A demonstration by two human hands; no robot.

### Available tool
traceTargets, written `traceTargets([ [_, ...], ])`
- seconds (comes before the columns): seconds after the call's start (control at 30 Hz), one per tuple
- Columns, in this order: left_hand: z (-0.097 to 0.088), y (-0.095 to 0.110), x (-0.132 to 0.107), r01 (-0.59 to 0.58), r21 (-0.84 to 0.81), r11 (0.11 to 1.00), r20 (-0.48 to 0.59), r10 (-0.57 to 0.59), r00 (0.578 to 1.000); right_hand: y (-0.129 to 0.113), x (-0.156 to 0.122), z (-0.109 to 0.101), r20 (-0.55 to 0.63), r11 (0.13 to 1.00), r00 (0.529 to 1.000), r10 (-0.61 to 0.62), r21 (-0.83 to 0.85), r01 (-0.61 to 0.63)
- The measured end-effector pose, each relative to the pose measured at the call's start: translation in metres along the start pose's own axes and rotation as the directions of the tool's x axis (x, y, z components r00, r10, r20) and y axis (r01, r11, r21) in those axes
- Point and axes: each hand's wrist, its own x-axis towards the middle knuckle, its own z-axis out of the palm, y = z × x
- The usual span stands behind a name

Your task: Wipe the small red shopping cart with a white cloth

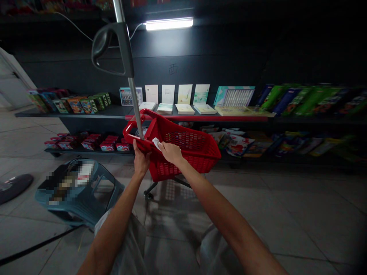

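Note:
A red plastic shopping basket on a wheeled stand sits tilted in front of me, with a metal pole and a dark grey handle rising from it. My left hand grips the basket's near rim. My right hand presses a small white cloth against the same rim, fingers closed on it. My knees in grey trousers show at the bottom.
A blue-grey plastic stool stands at the left on the tiled floor, with a black cable beside it. Dark shelves behind the basket carry notebooks, boxed toys and books. A strip light glows above.

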Motion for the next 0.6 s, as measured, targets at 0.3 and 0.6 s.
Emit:
traceTargets([
  [0.3,-0.009,-0.002,0.004,0.068,0.131,0.989,0.007,-0.069,0.998,0.073,-0.048,-0.006,-0.013,0.986,1.0,-0.013,-0.169,0.011],
  [0.6,-0.011,-0.003,0.004,0.039,0.164,0.986,0.004,-0.04,0.999,0.157,-0.083,-0.03,-0.015,0.959,0.989,0.144,-0.246,-0.143],
])
